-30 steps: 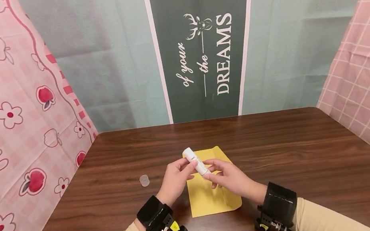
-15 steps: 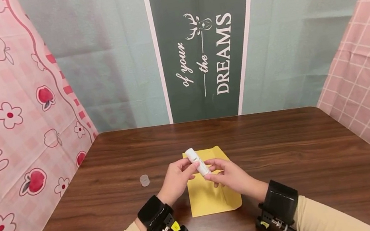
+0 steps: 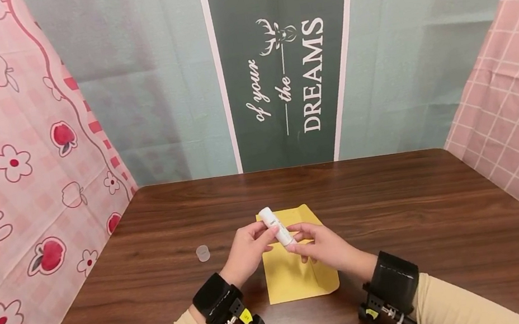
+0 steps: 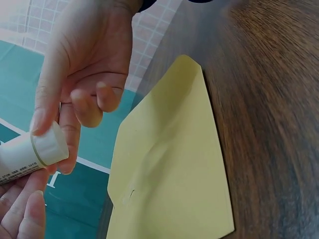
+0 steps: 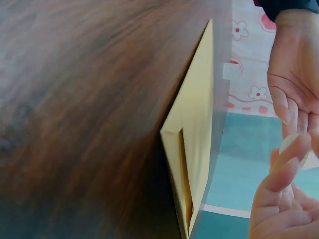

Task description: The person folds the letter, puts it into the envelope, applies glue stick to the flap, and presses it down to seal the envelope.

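Note:
A white glue stick [image 3: 276,228] is held tilted above a yellow envelope [image 3: 289,282]. My left hand [image 3: 245,252] grips the middle of its tube between thumb and fingers. At the lower end, my right hand [image 3: 326,247] pinches the base [image 4: 51,143] with thumb and forefinger, as the left wrist view shows closely. That hand's other fingers curl loosely beside it. Printed lettering runs along the tube. In the right wrist view, my fingers hide most of the glue stick. The envelope lies flat on the table, its flap end [image 5: 175,164] to the right.
A small translucent cap [image 3: 202,253] lies on the dark wooden table [image 3: 133,295], left of my left hand. Patterned cloths hang behind the table and at both sides. Black camera straps [image 3: 393,282] wrap both wrists.
Both hands and the glue stick have shifted very slightly right and stay over the envelope. The grips on the tube and base look the same. The cap and envelope have not moved.

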A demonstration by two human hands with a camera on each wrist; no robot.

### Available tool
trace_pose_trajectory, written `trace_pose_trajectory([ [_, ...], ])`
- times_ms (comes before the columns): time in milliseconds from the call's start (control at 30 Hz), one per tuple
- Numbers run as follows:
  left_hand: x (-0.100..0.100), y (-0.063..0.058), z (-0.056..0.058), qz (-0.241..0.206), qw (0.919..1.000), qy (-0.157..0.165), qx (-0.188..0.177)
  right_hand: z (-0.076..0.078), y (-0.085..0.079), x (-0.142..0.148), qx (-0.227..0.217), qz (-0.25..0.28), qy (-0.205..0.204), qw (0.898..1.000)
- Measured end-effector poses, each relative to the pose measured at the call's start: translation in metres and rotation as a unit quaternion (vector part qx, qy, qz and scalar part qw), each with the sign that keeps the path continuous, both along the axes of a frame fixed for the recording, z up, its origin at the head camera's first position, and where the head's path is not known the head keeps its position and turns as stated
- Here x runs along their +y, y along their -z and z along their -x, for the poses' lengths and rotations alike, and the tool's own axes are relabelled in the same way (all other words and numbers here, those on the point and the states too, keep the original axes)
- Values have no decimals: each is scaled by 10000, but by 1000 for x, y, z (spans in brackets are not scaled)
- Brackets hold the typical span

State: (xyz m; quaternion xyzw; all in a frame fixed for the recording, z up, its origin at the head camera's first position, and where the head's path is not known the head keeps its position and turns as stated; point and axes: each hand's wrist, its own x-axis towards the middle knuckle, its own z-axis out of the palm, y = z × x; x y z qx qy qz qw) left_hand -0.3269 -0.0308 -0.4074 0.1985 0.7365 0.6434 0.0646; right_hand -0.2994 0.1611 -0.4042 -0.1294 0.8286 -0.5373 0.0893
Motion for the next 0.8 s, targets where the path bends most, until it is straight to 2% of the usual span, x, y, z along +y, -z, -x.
trace_pose_trajectory([
  [200,2,0,0,-4,10000,44,68,-1,0,-1,436,-274,154,9986],
  [400,1,1,1,30,10000,-16,32,-1,-2,1,-137,184,-233,9995],
  [500,0,-9,-7,-6,10000,5,22,-1,-1,0,-99,157,-265,9995],
  [633,0,-24,-18,-8,10000,68,25,-1,1,-2,308,-70,12,9995],
  [700,0,-25,-19,11,10000,74,28,0,1,-1,330,-37,0,9994],
  [800,0,-25,-18,29,10000,65,32,0,-1,1,101,156,-283,9994],
])
